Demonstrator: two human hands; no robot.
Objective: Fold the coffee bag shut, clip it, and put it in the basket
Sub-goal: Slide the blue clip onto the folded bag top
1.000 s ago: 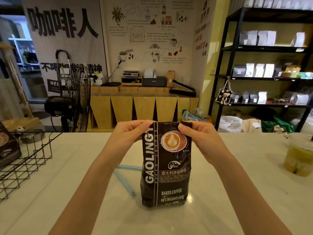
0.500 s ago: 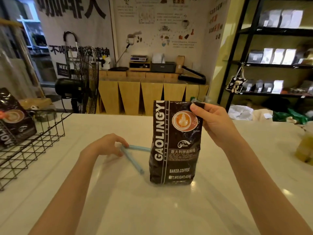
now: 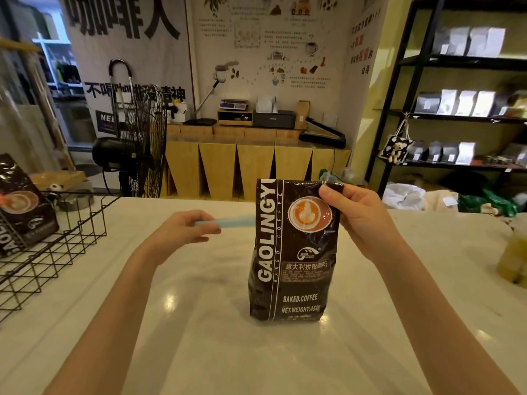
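A dark coffee bag (image 3: pixel 291 269) printed GAOLINGYU stands upright on the white counter (image 3: pixel 199 352), its top folded down. My right hand (image 3: pixel 353 215) pinches the folded top at the bag's right corner. My left hand (image 3: pixel 182 228) is lifted just left of the bag and grips a light blue sealing clip (image 3: pixel 233 222), whose far end points toward the bag's upper left. A black wire basket (image 3: pixel 57 246) sits at the counter's left edge, with another coffee bag (image 3: pixel 20 206) leaning inside it.
A plastic cup with a yellowish drink (image 3: pixel 513 258) stands at the counter's right edge. Behind the counter are a black floor fan (image 3: pixel 142 143), a wooden sideboard (image 3: pixel 251 163) and black shelving (image 3: pixel 456 115) stocked with bags.
My left hand let go of the bag top, reached down to the clip on the counter, picked it up and raised it toward the bag. My right hand keeps holding the fold.
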